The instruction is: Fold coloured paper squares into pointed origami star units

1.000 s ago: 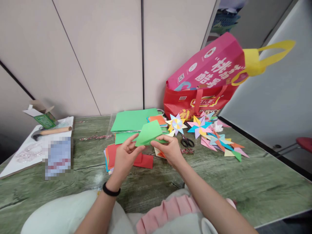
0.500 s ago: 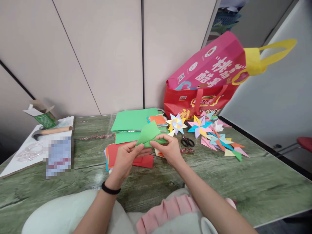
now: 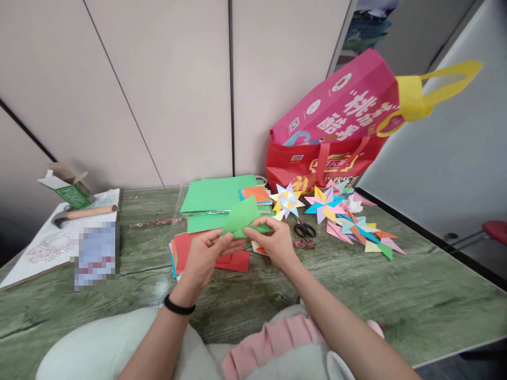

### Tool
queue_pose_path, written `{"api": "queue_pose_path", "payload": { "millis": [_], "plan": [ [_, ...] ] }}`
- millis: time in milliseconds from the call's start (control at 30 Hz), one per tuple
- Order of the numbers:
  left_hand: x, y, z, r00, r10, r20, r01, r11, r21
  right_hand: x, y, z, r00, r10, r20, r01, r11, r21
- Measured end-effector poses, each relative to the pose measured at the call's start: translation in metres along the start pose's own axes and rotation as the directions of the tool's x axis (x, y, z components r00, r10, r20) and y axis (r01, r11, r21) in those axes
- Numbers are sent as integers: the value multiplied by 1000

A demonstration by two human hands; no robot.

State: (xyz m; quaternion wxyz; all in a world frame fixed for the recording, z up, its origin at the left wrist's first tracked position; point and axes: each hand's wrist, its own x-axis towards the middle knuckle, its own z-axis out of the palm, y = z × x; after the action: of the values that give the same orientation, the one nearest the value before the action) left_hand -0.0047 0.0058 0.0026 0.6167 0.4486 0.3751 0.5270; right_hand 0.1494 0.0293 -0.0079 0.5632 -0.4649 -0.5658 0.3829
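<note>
A green sheet of folding paper (image 3: 242,215), partly folded, is held up between both hands above the table. My left hand (image 3: 204,255) grips its lower left corner, thumb on top and fingers underneath. With thumb and fingers my right hand (image 3: 274,241) pinches the lower right part, where a folded flap shows. Below the hands lies a stack of coloured paper (image 3: 186,249), red on top. Behind the held sheet are large green sheets (image 3: 214,194) and a small pile of paper squares with orange (image 3: 255,195) uppermost.
Folded paper stars (image 3: 288,200) and black-handled scissors (image 3: 304,229) lie to the right. A red bag (image 3: 293,163) with a pink bag (image 3: 336,105) in it leans at the wall. On the left, a hammer (image 3: 91,211) and a green box (image 3: 73,194) rest on a white board (image 3: 39,264).
Almost nothing differs. Both hands keep their hold on the green paper, and its folded flap at the lower edge has shifted slightly.
</note>
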Motion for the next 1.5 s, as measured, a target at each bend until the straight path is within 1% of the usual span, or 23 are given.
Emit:
{"api": "queue_pose_path", "payload": {
  "millis": [100,200,300,400,500,700,767,933,1033,1133,1267,1400,1500],
  "plan": [
    [0,2,-3,998,-9,56,7,999,40,1,2,-1,1000,-9,-10,8,1000,-6],
    [0,2,-5,998,-14,61,10,998,66,2,3,-1,1000,-8,-7,8,1000,-5],
    [0,3,-6,998,-2,64,0,999,40,2,2,-2,1000,-21,-2,21,1000,0],
    [0,3,-6,997,-10,74,11,1000,-4,1,0,-2,999,-24,42,23,1000,22],
    [0,3,-6,998,-25,54,27,999,-37,1,0,-2,997,-13,79,10,999,37],
    [2,0,-5,1000,0,-31,-2,998,-63,1,1,-1,998,-17,64,17,1000,12],
    [2,0,-5,999,7,-35,-9,999,-47,0,1,0,997,15,71,-19,999,46],
    [1,1,-4,1000,13,-22,-13,1000,3,-1,5,2,982,150,112,-168,969,183],
    [1,0,-5,1000,9,-13,-9,1000,9,-1,6,3,979,167,117,-190,955,227],
    [1,-1,-6,1000,12,-7,-12,1000,19,-1,6,4,983,143,116,-165,961,220],
    [2,-2,-8,1000,0,1,0,999,47,-1,4,2,990,80,115,-99,980,173],
    [1,-2,-10,997,-67,-30,69,994,89,-1,2,0,991,46,124,-64,988,141],
    [1,0,-10,991,-123,-58,127,989,72,-1,1,-1,993,37,115,-50,992,114]
  ]
}}
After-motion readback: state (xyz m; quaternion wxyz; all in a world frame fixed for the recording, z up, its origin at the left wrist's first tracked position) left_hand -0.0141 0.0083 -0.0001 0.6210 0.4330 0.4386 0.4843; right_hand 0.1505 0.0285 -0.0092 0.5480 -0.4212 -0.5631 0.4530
